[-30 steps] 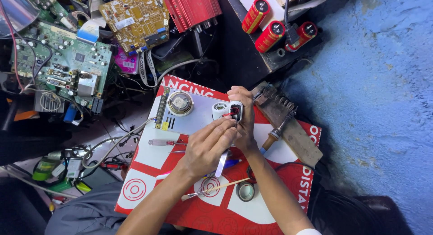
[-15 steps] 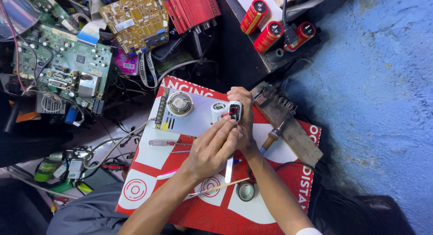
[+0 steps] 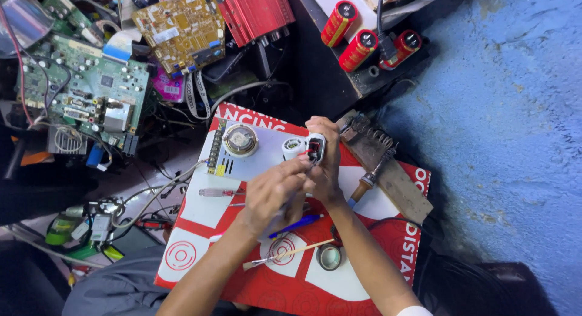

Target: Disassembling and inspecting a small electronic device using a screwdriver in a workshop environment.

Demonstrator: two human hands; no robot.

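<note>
**Both hands on small white device at centre of red-and-white board**

The right hand (image 3: 324,155) is wrapped around a small white device (image 3: 315,147) with a dark opening showing red inside, holding it upright above the far middle of the red-and-white board (image 3: 200,255). The left hand (image 3: 276,191) is closed around a slim tool whose tip meets the device at its near-left edge; the tool itself is mostly hidden by the fingers, so its kind cannot be told.

Just left of the device stands a small white cylindrical part (image 3: 293,147), and further left a perforated metal power unit (image 3: 251,161) carrying a round speaker (image 3: 240,139). A red-handled screwdriver (image 3: 217,193) lies left of the left hand. Nearer, a blue pen (image 3: 297,225) sits under the left wrist, a thin brush (image 3: 288,253) lies across the board, and a roll of dark tape (image 3: 329,256) rests just right of its tip.

Right of the hands, a soldering iron (image 3: 368,179) leans on a worn wooden stand with a coil spring (image 3: 394,176), close against the right wrist; room on that side is tight. The board's near-left portion holds the most open surface.

Beyond the board's far edge lie a green circuit board (image 3: 85,88), a yellow circuit board (image 3: 182,28), a red finned heat sink (image 3: 257,10) and three red capacitors (image 3: 357,49). The blue floor (image 3: 509,128) to the right is open.
</note>
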